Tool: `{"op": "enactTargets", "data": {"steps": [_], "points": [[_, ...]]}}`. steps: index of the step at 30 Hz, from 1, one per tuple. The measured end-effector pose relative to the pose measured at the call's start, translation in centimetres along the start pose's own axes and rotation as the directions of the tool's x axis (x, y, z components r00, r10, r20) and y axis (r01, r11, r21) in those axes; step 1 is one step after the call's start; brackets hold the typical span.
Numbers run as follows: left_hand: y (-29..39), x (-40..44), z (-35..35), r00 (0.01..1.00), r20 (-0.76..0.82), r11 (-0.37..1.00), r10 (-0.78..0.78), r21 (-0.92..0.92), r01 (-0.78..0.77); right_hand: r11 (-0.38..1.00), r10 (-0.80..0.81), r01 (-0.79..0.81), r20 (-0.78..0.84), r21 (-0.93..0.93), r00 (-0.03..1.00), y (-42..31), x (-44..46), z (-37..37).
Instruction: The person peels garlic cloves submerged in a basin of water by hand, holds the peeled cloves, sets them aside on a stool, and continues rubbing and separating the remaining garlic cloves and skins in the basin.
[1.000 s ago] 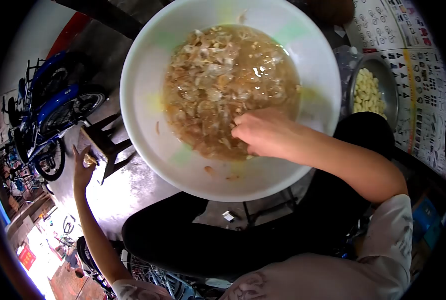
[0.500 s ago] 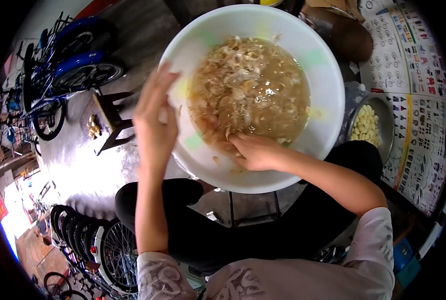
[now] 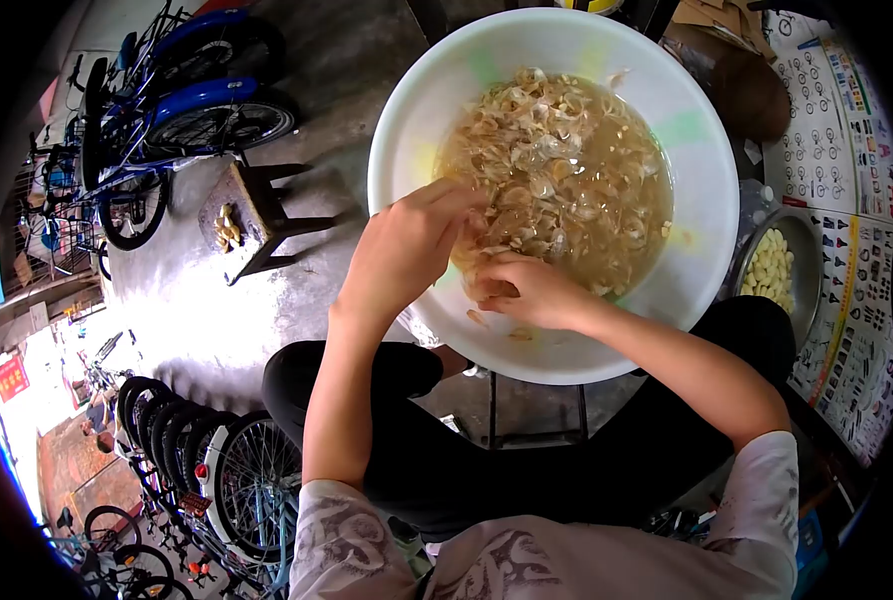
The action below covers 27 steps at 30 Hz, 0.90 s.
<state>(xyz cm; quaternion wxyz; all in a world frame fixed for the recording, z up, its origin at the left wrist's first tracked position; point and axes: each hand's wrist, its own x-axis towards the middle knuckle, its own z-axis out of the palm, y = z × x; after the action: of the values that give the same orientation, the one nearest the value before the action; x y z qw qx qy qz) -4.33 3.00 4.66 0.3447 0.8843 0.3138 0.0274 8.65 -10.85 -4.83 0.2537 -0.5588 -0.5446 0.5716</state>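
A wide white plastic basin (image 3: 706,240) stands in front of my knees, holding cloudy water with a thick layer of floating garlic skins (image 3: 531,140). Both hands are at its near left side, close together. My left hand (image 3: 401,245) reaches over the rim, fingers curled down on a clump of wet skins. Beside it, my right hand (image 3: 531,290) is bent inward at the water's edge, its fingers wrapped round the same clump. The fingertips are partly hidden among the skins. A few loose skins (image 3: 476,317) stick to the basin's near wall.
On the right, a metal bowl (image 3: 811,270) of peeled garlic cloves (image 3: 769,270) sits beside printed sheets (image 3: 846,150). A small stool (image 3: 251,215) with some pieces on top stands left. Bicycles (image 3: 216,120) are parked farther left, with wheels (image 3: 251,485) at lower left.
My left hand has come down from above the left rim to the skins beside my right hand. My right hand's fingers have curled around skins. The whole view has shifted slightly.
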Motion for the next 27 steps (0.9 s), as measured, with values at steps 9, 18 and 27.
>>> {"op": "enactTargets", "data": {"steps": [9,18,27], "points": [[0.8,-1.1,0.4,0.983,0.186,0.911,0.008,-0.406,0.069,0.933,0.057,0.015,-0.188,0.361,0.980,-0.9,0.2,-3.1],[0.8,-0.7,0.6,1.000,-0.004,0.943,-0.014,-0.332,0.012,0.904,0.108,-0.062,-0.086,0.423,0.990,-3.6,-0.4,-5.0],[0.6,-0.7,0.4,0.986,-0.143,0.938,-0.083,-0.345,0.029,0.878,0.017,0.022,-0.077,0.478,0.997,-3.2,-0.5,-6.8]]}}
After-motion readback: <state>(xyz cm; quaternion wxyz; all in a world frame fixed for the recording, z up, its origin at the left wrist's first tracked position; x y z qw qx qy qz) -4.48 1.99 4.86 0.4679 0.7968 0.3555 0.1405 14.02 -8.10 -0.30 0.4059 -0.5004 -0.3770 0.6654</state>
